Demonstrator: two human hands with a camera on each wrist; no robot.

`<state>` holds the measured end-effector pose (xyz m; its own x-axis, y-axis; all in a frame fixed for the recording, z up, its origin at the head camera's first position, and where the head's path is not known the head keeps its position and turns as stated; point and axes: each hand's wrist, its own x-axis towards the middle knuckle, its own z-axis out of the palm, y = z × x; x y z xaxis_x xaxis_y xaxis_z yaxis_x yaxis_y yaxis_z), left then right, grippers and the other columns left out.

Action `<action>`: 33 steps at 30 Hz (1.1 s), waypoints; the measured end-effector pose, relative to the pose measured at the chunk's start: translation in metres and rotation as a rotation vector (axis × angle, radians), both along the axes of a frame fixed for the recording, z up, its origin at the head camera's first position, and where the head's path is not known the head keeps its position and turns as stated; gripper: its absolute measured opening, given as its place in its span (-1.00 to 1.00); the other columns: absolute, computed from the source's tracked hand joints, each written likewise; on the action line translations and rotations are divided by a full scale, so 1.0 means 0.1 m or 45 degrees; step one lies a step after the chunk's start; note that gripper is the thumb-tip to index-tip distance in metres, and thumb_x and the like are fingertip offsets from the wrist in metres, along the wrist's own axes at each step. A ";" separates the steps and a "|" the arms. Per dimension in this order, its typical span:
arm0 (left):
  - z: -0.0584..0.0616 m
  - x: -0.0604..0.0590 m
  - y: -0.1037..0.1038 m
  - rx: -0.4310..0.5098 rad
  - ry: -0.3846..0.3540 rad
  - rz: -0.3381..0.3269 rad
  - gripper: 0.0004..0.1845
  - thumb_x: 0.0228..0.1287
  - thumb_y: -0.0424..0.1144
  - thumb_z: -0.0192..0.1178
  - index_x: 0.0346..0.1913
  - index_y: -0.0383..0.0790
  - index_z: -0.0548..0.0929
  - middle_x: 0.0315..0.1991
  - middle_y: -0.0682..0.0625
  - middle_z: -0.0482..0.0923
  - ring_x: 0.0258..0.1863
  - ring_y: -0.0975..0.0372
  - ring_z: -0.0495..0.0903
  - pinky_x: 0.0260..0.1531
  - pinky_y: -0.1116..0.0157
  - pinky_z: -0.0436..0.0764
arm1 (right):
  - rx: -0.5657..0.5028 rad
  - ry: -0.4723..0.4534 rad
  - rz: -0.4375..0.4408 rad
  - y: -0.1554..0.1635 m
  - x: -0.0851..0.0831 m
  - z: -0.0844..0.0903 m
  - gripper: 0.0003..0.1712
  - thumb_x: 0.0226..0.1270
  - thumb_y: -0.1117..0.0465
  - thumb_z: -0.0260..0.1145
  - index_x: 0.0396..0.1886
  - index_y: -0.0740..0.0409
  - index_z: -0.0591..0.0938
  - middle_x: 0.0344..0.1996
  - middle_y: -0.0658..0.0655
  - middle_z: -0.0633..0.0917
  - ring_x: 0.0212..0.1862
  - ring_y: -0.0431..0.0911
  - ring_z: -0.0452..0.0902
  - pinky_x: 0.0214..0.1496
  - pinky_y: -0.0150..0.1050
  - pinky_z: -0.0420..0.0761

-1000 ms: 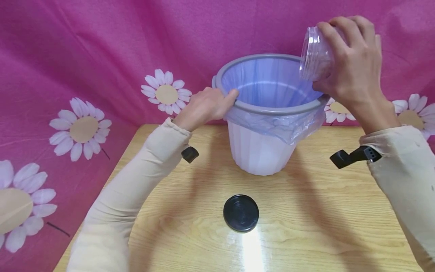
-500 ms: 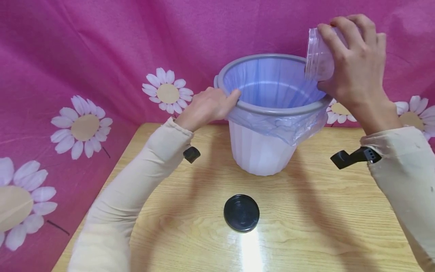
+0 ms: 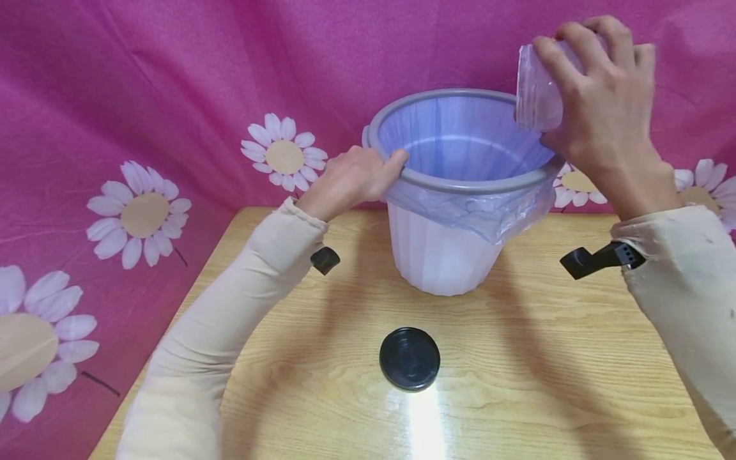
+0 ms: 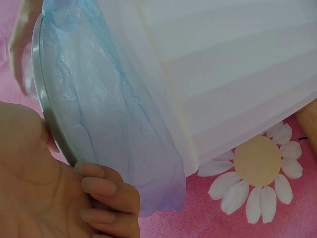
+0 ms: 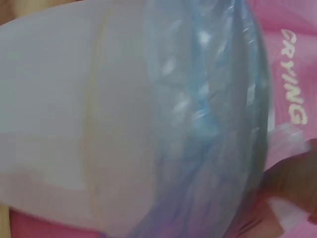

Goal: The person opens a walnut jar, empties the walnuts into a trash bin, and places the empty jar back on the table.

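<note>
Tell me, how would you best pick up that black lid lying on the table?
Probably by its rim, from straight above. The black lid lies flat and alone on the table, too low to get fingers under, but its round edge is free all the way round. Fingertips on opposite sides could pinch it and lift.

Light wooden table (image 3: 517, 383) with glossy top, white ribbed plastic bin (image 3: 439, 255) with blue liner standing at back, round black lid (image 3: 409, 358) lying flat nearer front
</note>
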<state>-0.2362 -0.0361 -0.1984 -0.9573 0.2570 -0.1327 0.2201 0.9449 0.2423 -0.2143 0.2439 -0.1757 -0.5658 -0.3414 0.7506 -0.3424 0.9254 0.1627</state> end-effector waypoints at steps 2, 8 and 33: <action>0.00 0.00 0.00 0.000 0.002 -0.009 -0.21 0.40 0.26 -0.53 0.26 -0.21 0.48 0.16 -0.17 0.45 0.01 0.08 0.49 -0.09 0.11 0.52 | 0.088 -0.014 -0.003 -0.02 0.01 0.01 0.06 -0.41 0.44 0.49 0.31 0.05 0.38 0.25 0.29 0.41 0.33 0.23 0.16 0.00 0.30 0.30; -0.02 0.00 0.01 0.015 0.022 -0.024 -0.25 0.40 0.23 -0.50 0.17 -0.20 0.53 0.12 -0.16 0.47 -0.03 0.08 0.49 -0.11 0.10 0.52 | 0.246 -0.018 -0.026 -0.07 0.04 0.04 0.07 -0.41 0.49 0.45 0.30 0.04 0.36 0.25 0.29 0.39 0.33 0.22 0.16 -0.05 0.29 0.33; 0.00 -0.01 0.04 -0.014 -0.021 -0.027 -0.20 0.41 0.26 -0.55 0.29 -0.20 0.46 0.16 -0.17 0.44 0.01 0.09 0.48 -0.10 0.09 0.53 | 0.021 -0.067 -0.036 0.10 0.19 0.03 0.14 -0.48 0.36 0.59 0.32 0.04 0.36 0.28 0.27 0.39 0.36 0.22 0.12 0.06 0.36 0.23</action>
